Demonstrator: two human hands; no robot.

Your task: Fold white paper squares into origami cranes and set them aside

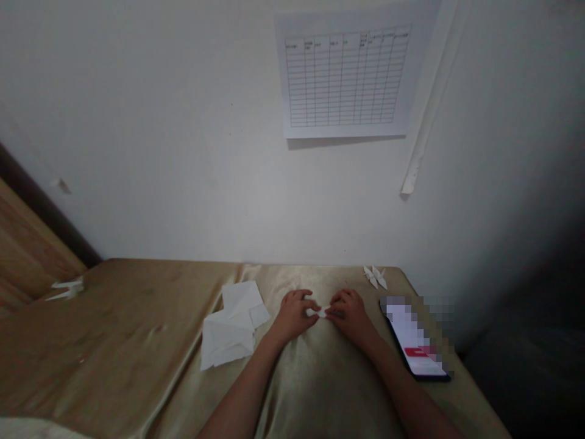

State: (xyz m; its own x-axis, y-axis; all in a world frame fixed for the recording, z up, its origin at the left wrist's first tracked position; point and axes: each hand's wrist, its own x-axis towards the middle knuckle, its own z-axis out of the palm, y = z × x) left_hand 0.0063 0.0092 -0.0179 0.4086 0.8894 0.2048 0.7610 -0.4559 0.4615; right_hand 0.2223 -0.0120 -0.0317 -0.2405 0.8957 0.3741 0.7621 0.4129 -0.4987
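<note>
A small folded piece of white paper [322, 312] is pinched between my two hands, low over the cloth-covered table. My left hand [296, 312] grips its left end with thumb and fingertips. On the right end, the fingers of my right hand [351, 311] close in the same way. Most of the paper is hidden by the fingertips, so its exact folded shape is unclear. Left of my left hand lie several white paper sheets [228, 338], overlapping and creased. Folded paper cranes [375, 277] sit beyond my right hand, near the table's back right corner.
A phone [418, 341] with its screen lit lies at the right edge of the table [137, 341]. White strips [67, 288] rest at the far left, near a wooden panel [31, 244]. The wall behind carries a printed table sheet [345, 79].
</note>
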